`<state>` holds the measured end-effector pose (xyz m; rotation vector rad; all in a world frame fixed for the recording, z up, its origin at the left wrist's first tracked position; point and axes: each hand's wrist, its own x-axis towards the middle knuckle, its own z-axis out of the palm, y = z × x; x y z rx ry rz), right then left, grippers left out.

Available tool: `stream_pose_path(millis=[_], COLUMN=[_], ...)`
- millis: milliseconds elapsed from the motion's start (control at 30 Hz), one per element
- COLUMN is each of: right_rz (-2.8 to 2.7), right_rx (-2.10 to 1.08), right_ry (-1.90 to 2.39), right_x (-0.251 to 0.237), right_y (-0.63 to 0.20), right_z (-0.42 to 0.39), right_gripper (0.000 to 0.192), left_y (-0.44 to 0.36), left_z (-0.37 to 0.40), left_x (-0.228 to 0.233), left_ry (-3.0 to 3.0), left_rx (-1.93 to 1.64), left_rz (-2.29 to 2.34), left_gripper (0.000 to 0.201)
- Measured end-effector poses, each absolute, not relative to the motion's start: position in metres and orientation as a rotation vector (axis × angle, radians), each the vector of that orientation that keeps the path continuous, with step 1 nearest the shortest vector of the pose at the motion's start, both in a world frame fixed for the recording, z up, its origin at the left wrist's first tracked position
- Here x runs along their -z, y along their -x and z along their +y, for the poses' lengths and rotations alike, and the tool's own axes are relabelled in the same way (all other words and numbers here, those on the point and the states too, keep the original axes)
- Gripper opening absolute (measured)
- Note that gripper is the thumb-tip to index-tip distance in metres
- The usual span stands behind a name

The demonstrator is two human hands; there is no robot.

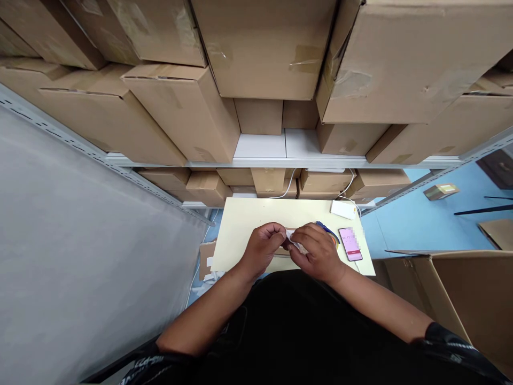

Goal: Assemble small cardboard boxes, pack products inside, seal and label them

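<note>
One small white crumpled paper piece (pixel 295 245) (partly hidden) between both hands.

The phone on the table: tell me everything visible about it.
The phone is a slim slab lying flat, face up, on the pale yellow table near its right edge. Its screen is lit, pinkish white with a red bar low down; the text is too blurred to read. It lies just beside the right hand, apparently untouched. A white box sits beyond it.
</note>
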<state>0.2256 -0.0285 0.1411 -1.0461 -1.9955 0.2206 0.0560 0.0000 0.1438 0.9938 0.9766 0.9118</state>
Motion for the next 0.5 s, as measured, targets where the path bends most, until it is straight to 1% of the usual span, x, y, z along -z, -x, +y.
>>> stream_pose_path(millis=[67, 167, 300, 367, 500], right_rz=[-1.917, -1.748, -1.492, -1.427, -1.398], right_rx=[-0.328, -0.606, -0.986, -1.073, -1.096], right_ry=[1.045, 1.147, 1.317, 1.343, 1.376], right_x=[-0.142, -0.141, -0.137, -0.135, -0.131], right_y=[-0.225, -0.224, -0.223, -0.223, -0.224], right_z=[-0.028, -0.027, -0.025, -0.024, -0.022], right_gripper=[0.008, 0.002, 0.013, 0.014, 0.014], left_y=[-0.055, -0.054, -0.052, -0.052, -0.052], left_z=[0.001, 0.002, 0.002, 0.002, 0.002], left_x=[-0.143, -0.14, -0.138, -0.138, -0.138], left_ry=[-1.031, -1.13, -1.334, -1.423, -1.479], left_rx=[-0.901, -0.887, -0.866, -0.849, -0.824], left_rz=[0.985, 1.02, 1.1, 1.121, 1.135], left_gripper=[0.01, 0.011, 0.012, 0.012, 0.01])
